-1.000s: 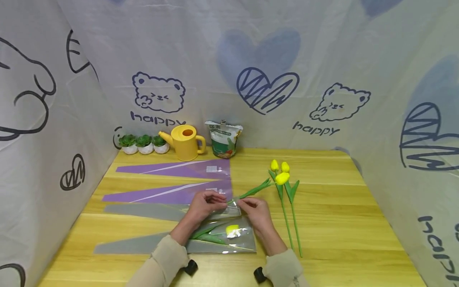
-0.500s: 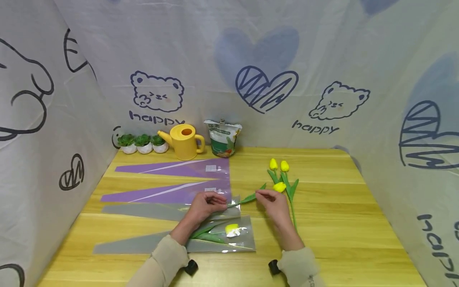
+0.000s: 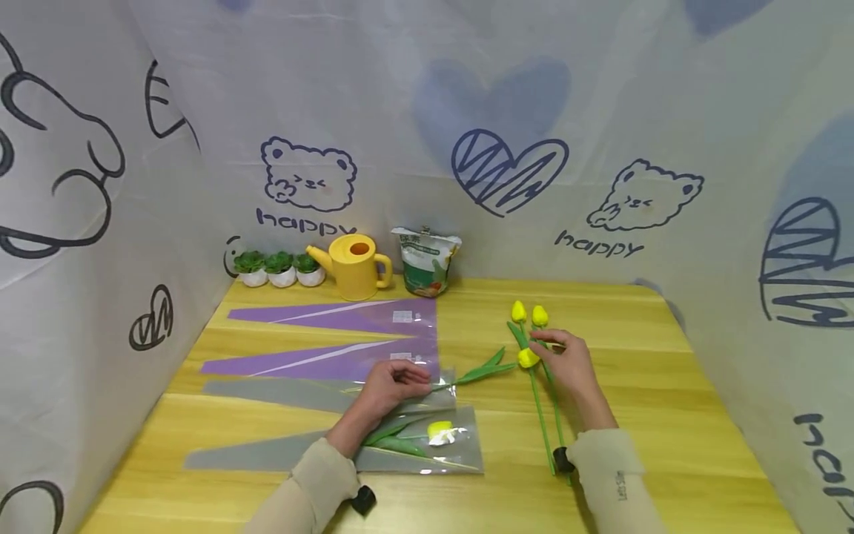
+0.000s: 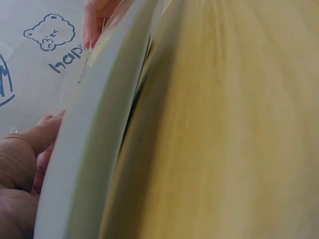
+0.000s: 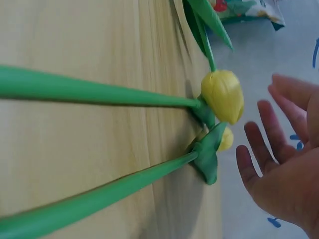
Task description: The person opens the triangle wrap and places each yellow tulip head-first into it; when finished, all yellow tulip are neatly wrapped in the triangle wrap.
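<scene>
My left hand [image 3: 390, 389] pinches the raised edge of a grey-and-clear flower sleeve [image 3: 267, 391]. In the left wrist view this sleeve [image 4: 84, 159] stands up off the table, partly covering the fingers. A yellow tulip [image 3: 485, 371] has its stem end at the left fingertips; whether they also grip the stem is hidden. My right hand [image 3: 571, 363] hovers by that tulip's head. In the right wrist view its fingers are loosely spread, apart from the yellow head [image 5: 223, 95]. Beneath lie two more tulips [image 3: 542, 415], stems toward me.
Nearer me lies another grey-and-clear sleeve [image 3: 253, 454] with a tulip [image 3: 440, 432] inside. Two purple sleeves [image 3: 273, 362] lie farther back. Along the rear edge stand potted succulents [image 3: 280, 271], a yellow watering can [image 3: 356, 271] and a clipped bag [image 3: 427, 263].
My right hand has left the sleeve's mouth and moved right along the tulip to its head. The tulip's leaves have spread apart. My left hand stays at the sleeve.
</scene>
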`<action>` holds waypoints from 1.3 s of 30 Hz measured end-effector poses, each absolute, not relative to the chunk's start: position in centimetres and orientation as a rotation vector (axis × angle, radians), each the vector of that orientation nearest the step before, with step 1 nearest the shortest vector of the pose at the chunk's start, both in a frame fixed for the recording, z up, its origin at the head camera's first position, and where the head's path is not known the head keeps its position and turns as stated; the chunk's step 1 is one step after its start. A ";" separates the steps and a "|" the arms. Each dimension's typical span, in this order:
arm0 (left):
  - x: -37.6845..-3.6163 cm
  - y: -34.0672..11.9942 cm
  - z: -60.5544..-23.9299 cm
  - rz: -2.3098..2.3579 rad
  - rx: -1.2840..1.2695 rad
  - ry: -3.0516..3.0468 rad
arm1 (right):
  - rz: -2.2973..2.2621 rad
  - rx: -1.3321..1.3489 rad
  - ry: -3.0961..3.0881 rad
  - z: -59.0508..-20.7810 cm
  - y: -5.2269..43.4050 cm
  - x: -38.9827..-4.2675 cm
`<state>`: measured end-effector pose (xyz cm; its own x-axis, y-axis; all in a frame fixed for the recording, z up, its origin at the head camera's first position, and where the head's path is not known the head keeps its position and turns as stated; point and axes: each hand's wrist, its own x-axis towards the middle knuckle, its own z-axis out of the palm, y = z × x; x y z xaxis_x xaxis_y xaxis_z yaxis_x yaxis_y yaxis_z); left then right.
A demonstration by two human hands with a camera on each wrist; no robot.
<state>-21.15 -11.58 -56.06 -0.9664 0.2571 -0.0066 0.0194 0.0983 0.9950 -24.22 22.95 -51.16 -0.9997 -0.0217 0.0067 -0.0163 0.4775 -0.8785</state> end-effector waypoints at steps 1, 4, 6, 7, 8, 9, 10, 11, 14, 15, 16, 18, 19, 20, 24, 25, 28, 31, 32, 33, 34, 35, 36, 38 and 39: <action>-21.2 -11.4 -56.1 1.978 0.289 2.183 | -1.591 -0.039 2.691 -51.3 23.2 -24.3; -21.2 -11.2 -56.2 1.983 0.292 2.183 | -1.535 -0.081 2.680 -51.9 23.4 -24.8; -21.2 -11.2 -56.2 1.985 0.285 2.185 | -1.483 -0.133 2.680 -52.3 23.3 -25.2; -21.2 -11.3 -56.2 1.984 0.287 2.183 | -1.464 -0.157 2.678 -52.5 23.3 -25.3; -21.2 -11.3 -56.2 1.979 0.286 2.183 | -1.443 -0.167 2.678 -52.6 23.2 -25.4; -21.3 -11.3 -56.2 1.974 0.288 2.183 | -1.425 -0.178 2.680 -52.8 23.1 -25.5; -21.3 -11.3 -56.2 1.968 0.293 2.183 | -1.407 -0.187 2.683 -53.0 23.1 -25.6; -21.3 -11.3 -56.2 1.964 0.298 2.181 | -1.391 -0.196 2.686 -53.2 23.1 -25.6; -21.3 -11.3 -56.0 1.954 0.300 2.183 | -1.343 -0.222 2.694 -53.5 23.1 -25.6; -21.3 -11.3 -56.0 1.953 0.300 2.184 | -1.335 -0.234 2.695 -53.6 23.1 -25.6; -21.2 -11.2 -56.0 1.952 0.299 2.185 | -1.324 -0.250 2.697 -53.6 23.2 -25.5; -21.2 -11.2 -56.0 1.954 0.292 2.185 | -1.317 -0.276 2.694 -53.7 23.2 -25.5; -21.2 -11.2 -56.0 1.956 0.289 2.184 | -1.321 -0.287 2.692 -53.7 23.2 -25.5; -21.2 -11.2 -56.0 1.959 0.287 2.182 | -1.322 -0.303 2.696 -53.8 23.3 -25.5; -21.1 -11.2 -56.0 1.964 0.283 2.176 | -1.310 -0.399 2.733 -54.0 23.3 -25.6; -21.1 -11.2 -56.0 1.964 0.284 2.174 | -1.294 -0.426 2.754 -54.1 23.2 -25.6; -21.1 -11.2 -56.0 1.965 0.282 2.174 | -1.237 -0.504 2.803 -54.3 23.1 -25.7; -21.1 -11.2 -56.0 1.965 0.283 2.173 | -1.182 -0.542 2.832 -54.4 23.1 -25.7; -21.1 -11.2 -56.1 1.966 0.283 2.174 | -1.167 -0.555 2.835 -54.4 23.1 -25.7; -21.1 -11.2 -56.1 1.968 0.283 2.171 | -1.152 -0.571 2.841 -54.4 23.0 -25.7; -21.1 -11.2 -56.1 1.966 0.283 2.173 | -1.134 -0.588 2.849 -54.4 23.0 -25.8; -21.1 -11.2 -56.1 1.965 0.284 2.175 | -1.119 -0.601 2.855 -54.5 23.1 -25.8; -21.1 -11.2 -56.2 1.962 0.285 2.178 | -1.107 -0.610 2.860 -54.5 23.1 -25.8; -21.1 -11.2 -56.2 1.959 0.280 2.182 | -1.096 -0.627 2.865 -54.6 23.1 -25.9; -21.1 -11.2 -56.2 1.960 0.278 2.182 | -1.095 -0.630 2.864 -54.6 23.1 -25.9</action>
